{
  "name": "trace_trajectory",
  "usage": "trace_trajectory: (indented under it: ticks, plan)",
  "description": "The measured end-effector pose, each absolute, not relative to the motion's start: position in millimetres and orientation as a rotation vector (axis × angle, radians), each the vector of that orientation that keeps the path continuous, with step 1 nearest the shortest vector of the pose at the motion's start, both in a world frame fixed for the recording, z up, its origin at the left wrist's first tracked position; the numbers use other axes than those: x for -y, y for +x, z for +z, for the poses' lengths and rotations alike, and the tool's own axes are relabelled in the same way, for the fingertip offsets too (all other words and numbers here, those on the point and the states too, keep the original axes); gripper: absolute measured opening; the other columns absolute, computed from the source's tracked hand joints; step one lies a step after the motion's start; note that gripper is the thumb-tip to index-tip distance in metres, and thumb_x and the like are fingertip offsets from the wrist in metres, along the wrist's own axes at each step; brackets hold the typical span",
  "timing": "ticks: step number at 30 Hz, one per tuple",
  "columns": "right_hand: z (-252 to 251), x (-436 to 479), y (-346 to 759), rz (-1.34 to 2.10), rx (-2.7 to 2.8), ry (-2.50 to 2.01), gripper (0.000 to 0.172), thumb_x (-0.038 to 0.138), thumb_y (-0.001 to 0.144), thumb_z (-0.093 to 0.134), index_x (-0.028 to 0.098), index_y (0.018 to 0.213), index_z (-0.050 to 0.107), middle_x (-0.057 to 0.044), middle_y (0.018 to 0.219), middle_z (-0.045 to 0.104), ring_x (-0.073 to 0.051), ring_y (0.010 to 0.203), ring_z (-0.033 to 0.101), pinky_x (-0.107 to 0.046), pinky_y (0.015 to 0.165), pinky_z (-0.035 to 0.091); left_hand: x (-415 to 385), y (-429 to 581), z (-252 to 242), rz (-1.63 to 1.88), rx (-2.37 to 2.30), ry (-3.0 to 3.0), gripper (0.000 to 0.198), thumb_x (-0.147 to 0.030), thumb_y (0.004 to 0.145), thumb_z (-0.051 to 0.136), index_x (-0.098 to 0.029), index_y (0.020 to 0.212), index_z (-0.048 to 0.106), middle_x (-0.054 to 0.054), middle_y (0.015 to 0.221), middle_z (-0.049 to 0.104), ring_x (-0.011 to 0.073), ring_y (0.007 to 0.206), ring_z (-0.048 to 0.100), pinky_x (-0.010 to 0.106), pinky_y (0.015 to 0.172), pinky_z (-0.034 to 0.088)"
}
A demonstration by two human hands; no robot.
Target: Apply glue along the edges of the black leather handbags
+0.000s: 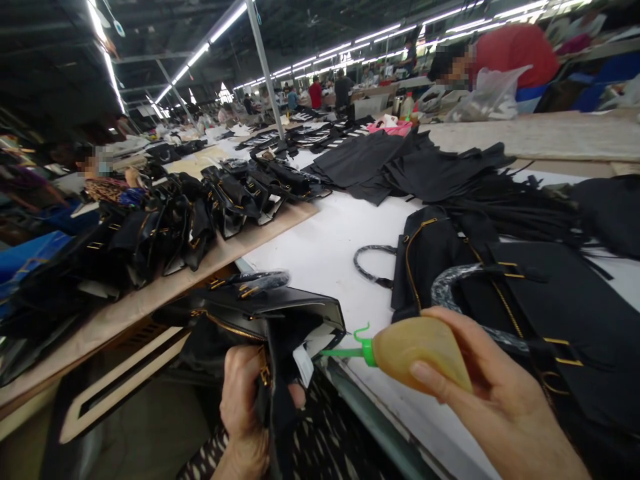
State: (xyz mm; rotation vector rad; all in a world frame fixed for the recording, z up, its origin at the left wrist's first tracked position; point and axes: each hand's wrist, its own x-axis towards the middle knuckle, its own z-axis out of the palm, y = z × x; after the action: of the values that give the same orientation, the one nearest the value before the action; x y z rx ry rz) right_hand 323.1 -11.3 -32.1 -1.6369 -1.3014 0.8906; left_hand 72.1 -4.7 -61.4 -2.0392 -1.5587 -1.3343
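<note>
Lower centre: black handbag point(260, 320), smooth leather-look, slight sheen, gold metal zipper. Lower right: glue bottle point(417, 353), translucent amber soft plastic, green plastic nozzle point(345, 351), glossy. Table top point(325, 250) centre: matt white, smooth. Left shelf board point(150, 300): bare matt wood. Upper right: matt black cloth pieces point(400, 167), clear plastic bag point(487, 97).

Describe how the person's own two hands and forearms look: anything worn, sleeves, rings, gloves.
Both are bare. The left hand has no glove, ring or watch in view, and no sleeve shows on its wrist. The right hand is likewise ungloved and ringless, its wrist bare to the picture's edge. Nails are short and unpainted where visible.
</note>
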Motion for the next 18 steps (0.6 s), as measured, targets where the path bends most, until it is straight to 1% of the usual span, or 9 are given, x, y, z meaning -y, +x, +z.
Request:
trace_trajectory:
  ticks: [4, 6, 8, 11, 13, 16, 18]
  plan:
    - [-37, 8, 331, 0.757, 1.321, -1.719, 0.050, 0.056, 0.070, 0.065, 0.028, 0.110, 0.058, -0.003, 0.098, 0.067, -0.027, 0.081, 0.065, -0.035, 0.068, 0.055, 4, 60, -70, -1.235, 1.511, -2.109, 0.022, -0.036, 0.082, 0.057, -0.016, 0.091, 0.051, 0.004, 0.079, 0.049, 0.0165, 0.069, 0.052, 0.026, 0.052, 0.041]
    - [-38, 7, 334, 0.724, 1.320, -1.728, 0.050, 0.056, 0.069, 0.065, 0.028, 0.110, 0.058, -0.003, 0.100, 0.066, -0.027, 0.084, 0.065, -0.035, 0.068, 0.055, 5, 59, -71, -1.226, 1.501, -2.114, 0.022, -0.034, 0.082, 0.057, -0.016, 0.090, 0.050, 0.003, 0.078, 0.049, 0.0158, 0.067, 0.051, 0.025, 0.051, 0.041]
    - [-39, 7, 333, 0.723, 1.309, -1.720, 0.051, 0.056, 0.069, 0.066, 0.027, 0.110, 0.058, -0.003, 0.101, 0.066, -0.027, 0.084, 0.064, -0.034, 0.068, 0.055, 4, 60, -71, -1.237, 1.485, -2.098, 0.023, -0.038, 0.083, 0.056, -0.017, 0.090, 0.050, 0.003, 0.077, 0.048, 0.0156, 0.066, 0.051, 0.026, 0.051, 0.041]
    - [-34, 8, 326, 0.860, 1.279, -1.678, 0.049, 0.052, 0.071, 0.066, 0.026, 0.112, 0.057, -0.004, 0.098, 0.067, -0.026, 0.081, 0.065, -0.032, 0.066, 0.055, 1, 63, -72, -1.284, 1.488, -2.034, 0.028, -0.046, 0.085, 0.051, -0.018, 0.089, 0.050, 0.003, 0.077, 0.049, 0.0157, 0.065, 0.050, 0.027, 0.051, 0.042]
    - [-29, 9, 318, 0.990, 1.219, -1.635, 0.048, 0.050, 0.071, 0.066, 0.025, 0.111, 0.056, -0.003, 0.093, 0.067, -0.025, 0.076, 0.065, -0.030, 0.060, 0.055, 0, 64, -73, -1.324, 1.460, -2.034, 0.028, -0.046, 0.084, 0.052, -0.018, 0.087, 0.052, 0.003, 0.077, 0.050, 0.0161, 0.065, 0.051, 0.028, 0.053, 0.043]
    - [-28, 10, 312, 1.091, 1.111, -1.588, 0.046, 0.049, 0.072, 0.064, 0.025, 0.110, 0.055, 0.000, 0.079, 0.066, -0.020, 0.058, 0.061, -0.027, 0.047, 0.051, -5, 68, -71, -1.452, 1.427, -2.064, 0.017, -0.034, 0.083, 0.055, -0.017, 0.085, 0.052, 0.004, 0.078, 0.052, 0.0165, 0.069, 0.051, 0.028, 0.057, 0.043]
    - [-34, 11, 316, 1.069, 1.154, -1.568, 0.041, 0.050, 0.079, 0.058, 0.025, 0.111, 0.055, 0.001, 0.071, 0.064, -0.018, 0.050, 0.056, -0.027, 0.043, 0.049, -9, 71, -66, -1.557, 1.456, -2.040, 0.011, -0.027, 0.083, 0.054, -0.017, 0.082, 0.052, 0.003, 0.077, 0.052, 0.0155, 0.069, 0.050, 0.027, 0.058, 0.042]
